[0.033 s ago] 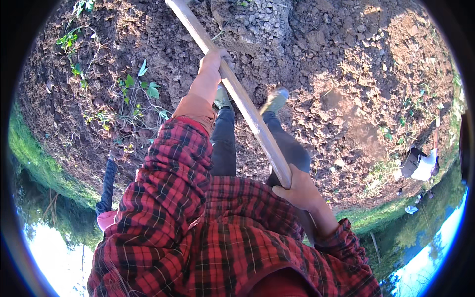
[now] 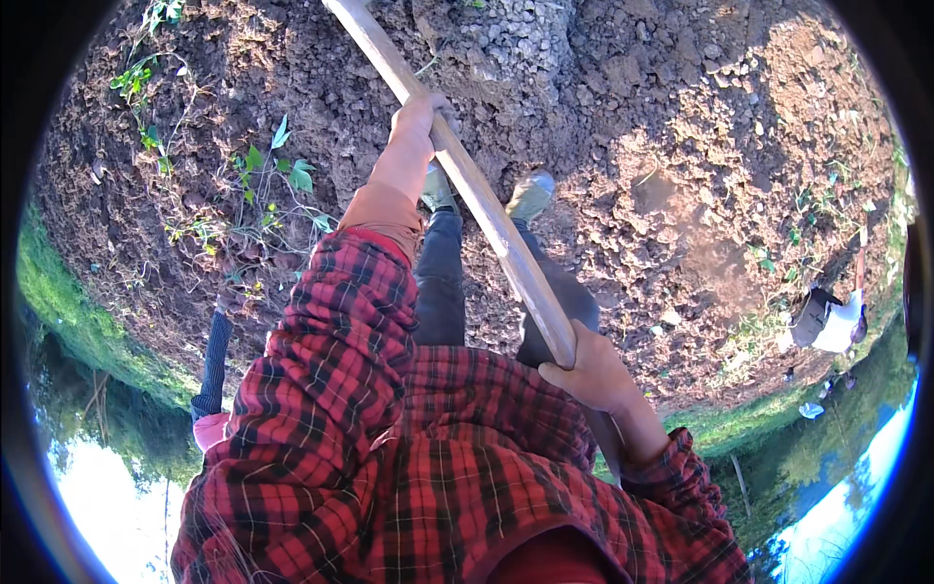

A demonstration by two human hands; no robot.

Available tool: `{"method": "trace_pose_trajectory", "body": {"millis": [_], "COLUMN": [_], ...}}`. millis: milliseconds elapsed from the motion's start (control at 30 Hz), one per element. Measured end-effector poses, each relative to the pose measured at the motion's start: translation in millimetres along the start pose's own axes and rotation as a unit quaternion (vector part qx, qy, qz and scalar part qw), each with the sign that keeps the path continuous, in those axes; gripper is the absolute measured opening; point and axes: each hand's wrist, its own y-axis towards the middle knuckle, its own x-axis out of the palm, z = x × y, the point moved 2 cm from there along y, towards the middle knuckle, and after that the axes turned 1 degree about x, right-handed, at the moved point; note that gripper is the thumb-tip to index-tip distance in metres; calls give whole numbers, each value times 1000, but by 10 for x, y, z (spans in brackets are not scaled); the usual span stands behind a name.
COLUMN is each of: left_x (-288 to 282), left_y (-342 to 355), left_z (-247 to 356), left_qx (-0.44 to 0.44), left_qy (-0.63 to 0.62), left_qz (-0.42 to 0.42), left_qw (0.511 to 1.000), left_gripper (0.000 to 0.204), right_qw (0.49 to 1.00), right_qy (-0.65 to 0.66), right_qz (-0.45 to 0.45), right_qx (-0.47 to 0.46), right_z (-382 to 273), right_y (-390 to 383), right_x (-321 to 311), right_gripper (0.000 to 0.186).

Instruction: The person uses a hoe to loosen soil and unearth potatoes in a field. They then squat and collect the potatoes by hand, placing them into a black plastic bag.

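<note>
A long wooden handle (image 2: 496, 224) crosses the view diagonally, and its far end runs out at the top edge. My left hand (image 2: 416, 122) grips it high up, with the forearm in an orange cuff and a red plaid sleeve. Lower down, near my waist, my right hand (image 2: 589, 375) is wrapped around the same handle. Beneath the handle are my dark-trousered legs and two muddy boots (image 2: 530, 195), standing on broken brown soil.
Cloddy soil (image 2: 700, 195) surrounds me, with leafy vines (image 2: 272, 185) at the left. At the far right a person in white and dark clothes (image 2: 835, 321) bends over. Another person's dark ribbed sleeve (image 2: 209, 370) shows at left. Green vegetation (image 2: 88, 321) lines the rim.
My right leg and boot have shifted slightly to the left. Both hands and the handle are in nearly the same place.
</note>
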Motion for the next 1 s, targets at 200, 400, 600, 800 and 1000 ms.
{"method": "trace_pose_trajectory", "body": {"millis": [200,400,600,800,1000], "left_x": [34,-169,-266,-398,-749], "left_y": [256,474,119,-725,-536], "left_z": [-270,-284,-785,-1654,-2065], "left_qx": [5,-3,18,15,-88], "left_qy": [11,-101,-167,-108,-102], "left_qz": [18,-57,-26,80,94], "left_qw": [1000,993,986,991,986], "left_gripper": [19,18,12,13,18], "right_qw": [998,994,992,993,976], "right_qy": [13,5,43,-25,-76], "right_qz": [59,104,121,45,136], "right_qx": [11,25,-18,104,151], "right_z": [697,1054,1564,2940,2783], "right_y": [245,498,373,-733,-1052], "right_x": [258,658,849,1440,1649], "right_gripper": [37,40,41,44,35]}}
